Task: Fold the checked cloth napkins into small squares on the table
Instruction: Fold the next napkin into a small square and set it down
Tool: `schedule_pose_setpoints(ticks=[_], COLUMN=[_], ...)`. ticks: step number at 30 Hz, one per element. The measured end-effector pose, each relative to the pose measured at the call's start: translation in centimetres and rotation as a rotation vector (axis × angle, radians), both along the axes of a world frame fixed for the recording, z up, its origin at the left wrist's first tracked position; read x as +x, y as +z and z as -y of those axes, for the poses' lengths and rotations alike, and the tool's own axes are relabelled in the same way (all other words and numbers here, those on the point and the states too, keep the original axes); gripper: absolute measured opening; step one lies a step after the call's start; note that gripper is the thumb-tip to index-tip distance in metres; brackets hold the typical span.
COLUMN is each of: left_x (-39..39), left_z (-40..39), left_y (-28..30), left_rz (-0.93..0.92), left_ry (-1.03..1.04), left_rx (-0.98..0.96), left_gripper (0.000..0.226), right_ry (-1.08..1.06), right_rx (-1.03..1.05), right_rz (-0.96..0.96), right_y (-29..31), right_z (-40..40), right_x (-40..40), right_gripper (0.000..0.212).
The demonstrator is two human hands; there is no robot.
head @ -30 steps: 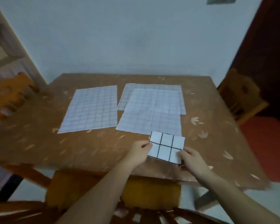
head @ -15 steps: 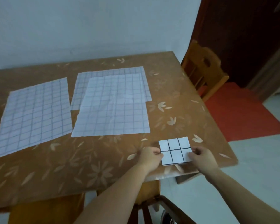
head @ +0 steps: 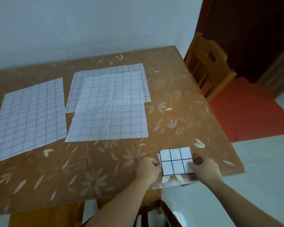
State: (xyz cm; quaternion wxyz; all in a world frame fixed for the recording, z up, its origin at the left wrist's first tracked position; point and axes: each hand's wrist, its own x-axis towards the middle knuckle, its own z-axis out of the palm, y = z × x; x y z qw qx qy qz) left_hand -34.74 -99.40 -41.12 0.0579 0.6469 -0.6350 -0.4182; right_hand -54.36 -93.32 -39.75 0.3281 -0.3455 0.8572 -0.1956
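Observation:
A small folded checked napkin [head: 175, 161] lies near the table's front right corner, white with bold dark grid lines. My left hand [head: 147, 168] pinches its left edge and my right hand [head: 205, 167] grips its right edge. Three unfolded checked napkins lie flat farther back: one on the left [head: 29, 118], one in the middle [head: 110, 108], and one [head: 143, 79] partly under the middle one.
The table [head: 105, 161] has a brown cover with a pale flower print. A wooden chair [head: 206, 69] stands at the table's right side, by a red floor mat [head: 249, 110]. Another chair [head: 44, 215] sits under the front edge.
The view has swung right and down. Both hands have carried the folded napkin from the front middle toward the front right corner, still holding its two sides.

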Motion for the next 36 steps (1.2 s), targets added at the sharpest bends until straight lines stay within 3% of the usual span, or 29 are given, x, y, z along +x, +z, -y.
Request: schedule_pose_setpoints(ticks=[7, 14, 19, 23, 25, 28, 32, 36], left_x=[6.6, 16.9, 21.8, 23.9, 24.6, 25.0, 25.2, 25.1], left_z=[2.5, 8.4, 13.9, 16.8, 16.9, 16.6, 16.5, 16.2], left_y=[4.0, 7.4, 4.3, -0.2, -2.3, -4.1, -4.5, -4.5], left_rz=[0.107, 0.212, 0.287, 0.388, 0.426, 0.437, 0.425, 0.413], left_ry=[0.027, 0.045, -0.118, -0.268, -0.288, -0.255, -0.234, -0.203], left_rx=[-0.161, -0.316, -0.395, -0.384, -0.331, -0.383, -0.545, -0.557], left_gripper=[0.014, 0.017, 0.032, 0.055, 0.071, 0.077, 0.069, 0.065], right_ry=[0.306, 0.571, 0.638, 0.642, 0.617, 0.643, 0.790, 0.890], right_rx=[-0.215, -0.288, -0.188, -0.104, -0.033, -0.049, -0.116, -0.027], right_rz=[-0.161, -0.153, -0.233, -0.434, -0.461, -0.579, -0.748, -0.850], right_y=[3.6, 6.0, 2.1, -1.5, -2.8, -3.8, -3.1, -1.7], right_z=[4.4, 12.2, 15.9, 17.5, 17.4, 17.1, 18.6, 20.4], right_x=[2.7, 11.4, 16.9, 19.8, 20.6, 20.9, 21.0, 21.3], right_gripper=[0.034, 0.030, 0.035, 0.066, 0.072, 0.066, 0.037, 0.022])
